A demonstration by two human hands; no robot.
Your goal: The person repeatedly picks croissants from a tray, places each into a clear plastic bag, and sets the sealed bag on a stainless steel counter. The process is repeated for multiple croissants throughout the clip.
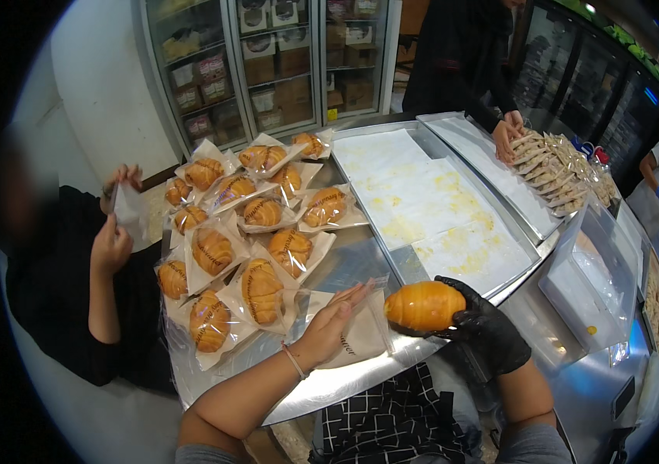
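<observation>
My right hand, in a black glove, holds a golden-brown bread roll over the near edge of the steel table. My bare left hand lies against a clear-fronted paper bag with dark print, its fingers at the bag's open end just left of the roll; whether they grip the bag cannot be told. Several bagged rolls lie in a group on the left of the table. Beyond my hands is a metal tray lined with white paper, which bears yellow grease stains and crumbs.
A person at the left holds a small bag. Another person's hands touch stacked packets on a second tray. A clear plastic bin stands at right. Glass-door refrigerators stand behind.
</observation>
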